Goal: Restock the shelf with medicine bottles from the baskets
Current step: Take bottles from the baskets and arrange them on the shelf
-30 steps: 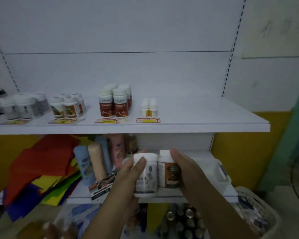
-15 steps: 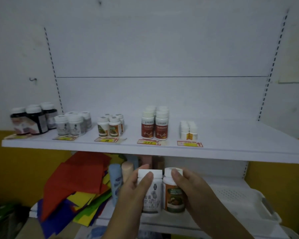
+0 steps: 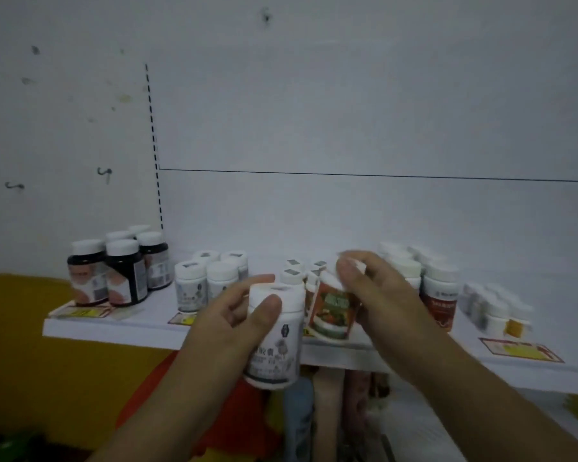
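My left hand (image 3: 237,315) grips a white bottle with a grey label (image 3: 276,341), held upright just in front of the white shelf (image 3: 114,331). My right hand (image 3: 381,295) holds a white bottle with an orange and green label (image 3: 332,310) by its top, tilted at the shelf's front edge. Behind the hands stand white grey-label bottles (image 3: 207,281) and small orange-green bottles (image 3: 294,271). Dark bottles (image 3: 121,271) stand at the far left, red-label bottles (image 3: 439,295) and small white bottles (image 3: 494,308) to the right.
Price tags lie along the shelf's front edge, one at the left (image 3: 80,310) and one at the right (image 3: 521,350). Under the shelf are tubes (image 3: 297,415) and red sheets (image 3: 241,411). A yellow wall band (image 3: 30,328) runs at the left.
Both hands have risen from below the shelf to its front edge, carrying the two bottles. The view has moved closer and shifted left.
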Demonstrator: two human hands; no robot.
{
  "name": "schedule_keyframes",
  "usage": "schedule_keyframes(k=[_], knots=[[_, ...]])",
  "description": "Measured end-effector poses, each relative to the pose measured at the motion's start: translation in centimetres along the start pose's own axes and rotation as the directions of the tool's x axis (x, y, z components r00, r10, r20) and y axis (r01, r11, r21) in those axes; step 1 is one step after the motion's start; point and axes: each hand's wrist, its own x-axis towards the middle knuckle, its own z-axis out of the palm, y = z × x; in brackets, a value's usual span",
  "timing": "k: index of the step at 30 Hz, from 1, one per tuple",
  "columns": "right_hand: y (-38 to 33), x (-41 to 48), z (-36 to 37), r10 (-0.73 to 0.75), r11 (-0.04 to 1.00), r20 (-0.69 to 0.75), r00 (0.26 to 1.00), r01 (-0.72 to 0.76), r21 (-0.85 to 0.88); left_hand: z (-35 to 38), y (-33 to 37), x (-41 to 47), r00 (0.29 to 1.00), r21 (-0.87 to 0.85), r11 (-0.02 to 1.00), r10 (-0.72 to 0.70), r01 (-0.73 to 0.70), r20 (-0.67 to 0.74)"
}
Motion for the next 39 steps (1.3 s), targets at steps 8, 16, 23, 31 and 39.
schedule_keyframes(k=[8, 16, 23, 31, 39], knots=[[-2.0, 16.3, 0.1, -0.11, 0.92, -0.06, 0.992, 0.079, -0.383, -6.2, 3.3, 10.1, 0.994, 0.122, 0.988, 0.097, -0.09, -0.056], [1.0, 24.1, -0.5, 0.067, 0.708, 0.103, 0.992, 0.026, -0.706, -8.5, 3.5, 16.3, 0.996, 0.29, 0.957, 0.05, -0.027, -0.072], [4.5, 26.4, 1.0, 0.347, 0.607, 0.173, 0.922, -0.08, -0.791, -11.7, 3.3, 21.0, 0.973, 0.384, 0.92, 0.152, -0.076, -0.172], [6.9, 25.9, 1.4, 0.475, 0.558, 0.105, 0.874, -0.207, -0.804, -14.0, 3.3, 27.5, 0.997, 0.614, 0.789, 0.037, 0.017, -0.075], [6.7, 25.3, 2.4, 0.503, 0.527, 0.039, 0.863, -0.271, -0.805, -13.5, 0.8, 30.8, 0.912, 0.818, 0.548, -0.403, 0.174, 0.076]])
